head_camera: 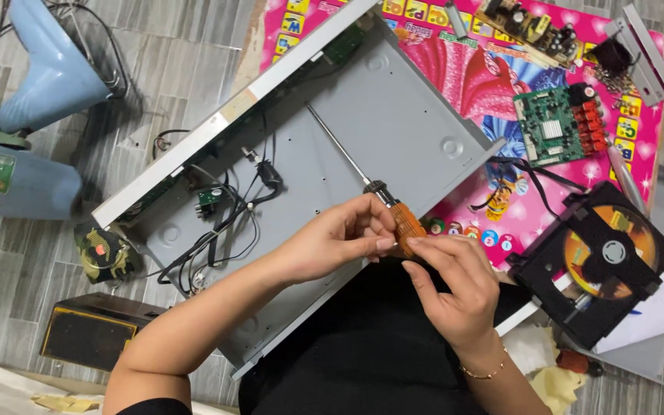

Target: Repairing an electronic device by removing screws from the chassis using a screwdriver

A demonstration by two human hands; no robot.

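Both hands pinch the orange-handled screwdriver (393, 211) — left hand (340, 238) and right hand (451, 288) at its handle — shaft over the grey metal chassis (393, 115), tip seemingly touching it.

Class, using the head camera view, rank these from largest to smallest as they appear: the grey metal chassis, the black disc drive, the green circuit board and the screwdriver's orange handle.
1. Grey metal chassis
2. Black disc drive with orange disc
3. Green circuit board with red connectors
4. Orange screwdriver handle, partly hidden by the fingers

Bare forearms; thin gold bracelet (484, 373); apparently black clothing.
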